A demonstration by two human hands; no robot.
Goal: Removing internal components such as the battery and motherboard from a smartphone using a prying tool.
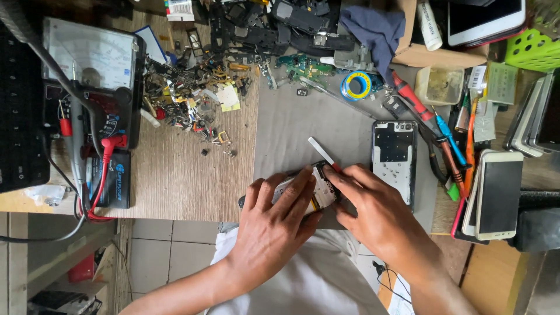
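An opened phone with its insides showing lies on the grey mat near the table's front edge. My left hand presses flat over its left part and holds it down. My right hand grips a thin white pry tool with a red handle part, whose lower end sits at the phone's upper right corner. A detached black phone back frame lies just right of my right hand.
A multimeter with red leads stands at the left. Small parts and scrap pile at the back. A blue tape roll, screwdrivers and several phones sit at the right.
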